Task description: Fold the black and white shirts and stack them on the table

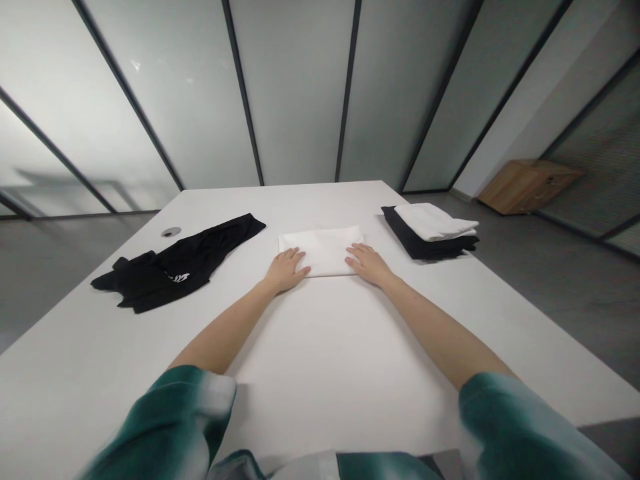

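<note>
— What are the hands doing with the cloth?
— Neither one grips anything. The left hand lies flat, palm down and fingers stretched, on the near left corner of the folded white garment. The right hand lies the same way on the near right corner, fingers loosely spread and pointing inward. Both are pressing down, not pinching.

— Where is that garment?
— In the middle of the white table, towards the far edge, folded into a neat rectangle. It lies flat between the two hands.

— What else is on the table?
— To the left, a black garment with a small white print lies spread out and crumpled, well apart from the left hand. Just beyond it there is a round cable port in the tabletop. To the right, near the far right corner, a folded white piece sits on top of a folded black piece, forming a small stack.

— And the surroundings?
— Frosted glass panels with dark frames stand behind the table. A wooden box sits on the grey floor at the right.
</note>
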### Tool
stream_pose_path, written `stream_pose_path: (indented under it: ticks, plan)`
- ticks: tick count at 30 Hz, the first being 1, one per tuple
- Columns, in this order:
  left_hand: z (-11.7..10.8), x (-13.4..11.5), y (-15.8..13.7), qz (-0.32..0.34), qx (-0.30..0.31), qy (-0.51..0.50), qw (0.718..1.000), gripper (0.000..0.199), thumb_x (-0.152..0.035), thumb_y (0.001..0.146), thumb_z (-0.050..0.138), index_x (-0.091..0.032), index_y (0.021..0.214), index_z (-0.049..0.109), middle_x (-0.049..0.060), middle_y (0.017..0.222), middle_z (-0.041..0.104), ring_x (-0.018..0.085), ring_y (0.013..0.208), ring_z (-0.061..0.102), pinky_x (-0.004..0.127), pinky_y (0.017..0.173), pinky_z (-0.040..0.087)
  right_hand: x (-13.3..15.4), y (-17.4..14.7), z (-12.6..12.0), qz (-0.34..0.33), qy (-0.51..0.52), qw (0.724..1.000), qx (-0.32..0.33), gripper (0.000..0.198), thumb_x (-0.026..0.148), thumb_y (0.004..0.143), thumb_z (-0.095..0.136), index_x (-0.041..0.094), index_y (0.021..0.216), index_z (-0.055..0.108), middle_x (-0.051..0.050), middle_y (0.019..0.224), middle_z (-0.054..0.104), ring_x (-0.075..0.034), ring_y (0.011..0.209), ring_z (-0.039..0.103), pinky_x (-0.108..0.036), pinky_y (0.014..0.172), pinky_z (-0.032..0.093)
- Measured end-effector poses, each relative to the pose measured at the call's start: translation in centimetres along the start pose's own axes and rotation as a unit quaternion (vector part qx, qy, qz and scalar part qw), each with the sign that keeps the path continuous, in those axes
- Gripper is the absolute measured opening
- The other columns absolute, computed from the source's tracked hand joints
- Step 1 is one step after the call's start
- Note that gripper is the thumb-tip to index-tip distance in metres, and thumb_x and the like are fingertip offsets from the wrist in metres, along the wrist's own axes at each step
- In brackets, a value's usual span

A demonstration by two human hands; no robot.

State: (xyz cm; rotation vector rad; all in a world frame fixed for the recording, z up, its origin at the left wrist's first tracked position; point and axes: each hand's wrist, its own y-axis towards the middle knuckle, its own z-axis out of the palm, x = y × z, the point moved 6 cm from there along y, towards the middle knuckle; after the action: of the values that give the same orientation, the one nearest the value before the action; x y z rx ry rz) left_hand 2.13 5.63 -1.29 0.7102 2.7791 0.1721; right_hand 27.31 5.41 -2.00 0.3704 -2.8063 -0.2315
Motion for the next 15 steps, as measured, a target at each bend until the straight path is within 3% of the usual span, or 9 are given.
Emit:
stream_pose_path:
  ticks: [7,11,15]
  plan:
    - [-0.8,0.7,-0.3,-0.064,-0.006,0.012,0.998,0.066,-0.061,0.093,0.048,-0.019,0.145,0.05,0.014,0.159,0.039,0.032,0.148,0.033,0.046,0.12,0.028,-0.2,-0.2,-0.6,0.024,0.022,0.999,-0.025,0.048,0.042,0.098,0.047,0.015,0.136,0.061,-0.014,0.148,0.053,-0.028,0.14,0.043,-0.043,0.116,0.032]
    - [-1.1,0.9,-0.4,-0.104,-0.021,0.019,0.994,0.074,-0.068,0.088,0.051,-0.019,0.144,0.05,0.015,0.16,0.038,0.035,0.147,0.033,0.048,0.119,0.028,-1.4,-0.7,-1.4,0.15,0.008,0.986,-0.067,0.05,0.044,0.097,0.048,0.013,0.133,0.059,-0.021,0.15,0.048,-0.036,0.138,0.042,-0.052,0.112,0.033]
    - [-1.1,0.9,-0.5,-0.114,-0.015,0.021,0.993,0.076,-0.068,0.088,0.051,-0.018,0.144,0.05,0.015,0.16,0.037,0.034,0.147,0.034,0.047,0.119,0.028,-2.3,-0.9,-1.5,0.226,0.014,0.973,-0.038,0.051,0.046,0.096,0.047,0.007,0.123,0.063,-0.027,0.146,0.048,-0.041,0.139,0.041,-0.054,0.114,0.029]
